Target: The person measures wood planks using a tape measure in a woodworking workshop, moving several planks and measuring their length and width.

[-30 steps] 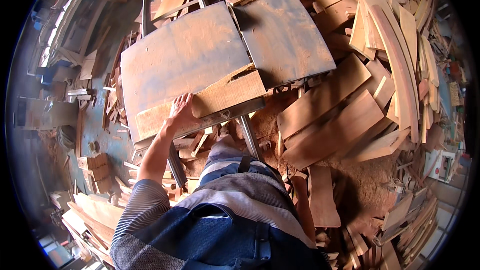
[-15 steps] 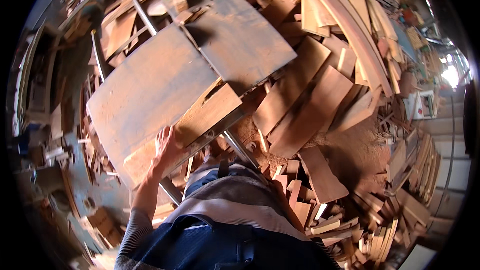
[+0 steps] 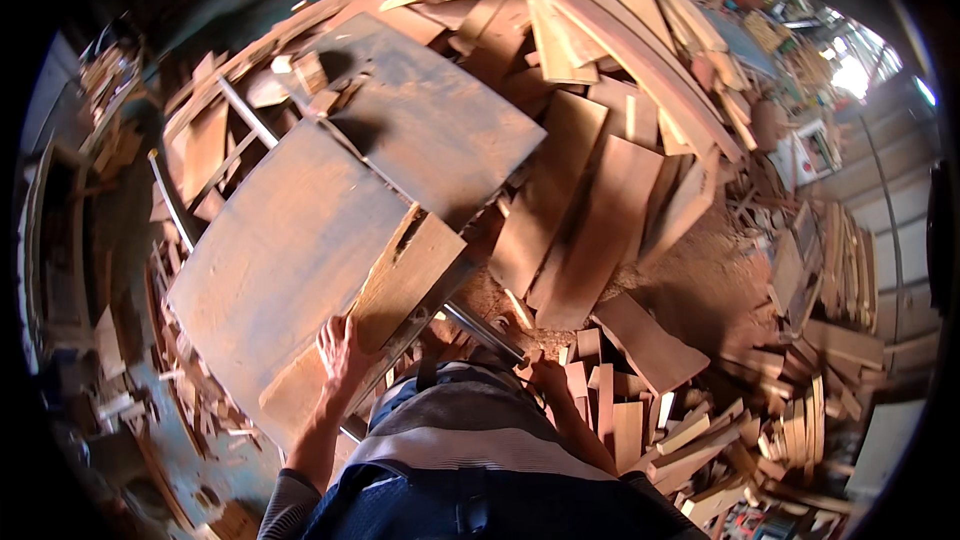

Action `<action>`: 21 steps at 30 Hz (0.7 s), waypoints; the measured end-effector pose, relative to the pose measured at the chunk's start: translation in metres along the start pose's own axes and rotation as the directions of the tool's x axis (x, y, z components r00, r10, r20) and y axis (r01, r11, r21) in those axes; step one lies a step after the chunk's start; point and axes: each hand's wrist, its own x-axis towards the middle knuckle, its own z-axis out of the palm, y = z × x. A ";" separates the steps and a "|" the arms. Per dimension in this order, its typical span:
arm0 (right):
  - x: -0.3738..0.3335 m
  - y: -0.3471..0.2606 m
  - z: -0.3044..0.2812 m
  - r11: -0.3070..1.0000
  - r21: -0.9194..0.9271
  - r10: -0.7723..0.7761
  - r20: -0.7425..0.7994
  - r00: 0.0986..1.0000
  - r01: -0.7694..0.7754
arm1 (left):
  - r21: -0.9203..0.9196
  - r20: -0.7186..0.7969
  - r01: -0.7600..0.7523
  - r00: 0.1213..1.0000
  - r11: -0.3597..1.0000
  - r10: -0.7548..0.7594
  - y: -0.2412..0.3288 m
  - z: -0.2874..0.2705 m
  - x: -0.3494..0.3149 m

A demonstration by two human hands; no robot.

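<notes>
Forward comes my right hand (image 3: 548, 377), grip unclear; my left hand (image 3: 343, 352) lies open atop the long tan wooden plank (image 3: 405, 285), already along the grey metal bench (image 3: 285, 215), edge still ragged.

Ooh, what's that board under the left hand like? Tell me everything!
The board looks like pale brown wood, long and flat. Its far long edge is rough and uneven, with a dark gap near the right end; the near edge looks straighter. It lies slanted along the near side of a smudged grey tabletop. The left hand covers part.
</notes>
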 end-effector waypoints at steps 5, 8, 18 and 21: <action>0.004 -0.143 -0.010 0.896 0.250 -0.383 0.019 0.924 0.366 | 0.010 -0.063 -0.046 0.997 0.999 0.047 -0.005 0.014 -0.003; 0.017 -0.229 0.019 0.895 0.434 -0.206 0.186 0.961 0.108 | 0.042 -0.034 -0.032 0.999 0.999 0.033 -0.009 0.014 -0.005; 0.088 -0.343 0.070 0.940 0.336 -0.195 0.368 0.909 0.066 | -0.005 0.037 -0.024 0.999 1.000 0.024 -0.012 0.015 -0.002; 0.094 -0.348 0.067 0.970 0.213 -0.194 0.370 0.909 0.120 | -0.005 0.025 -0.017 1.000 1.000 0.017 -0.014 0.019 -0.004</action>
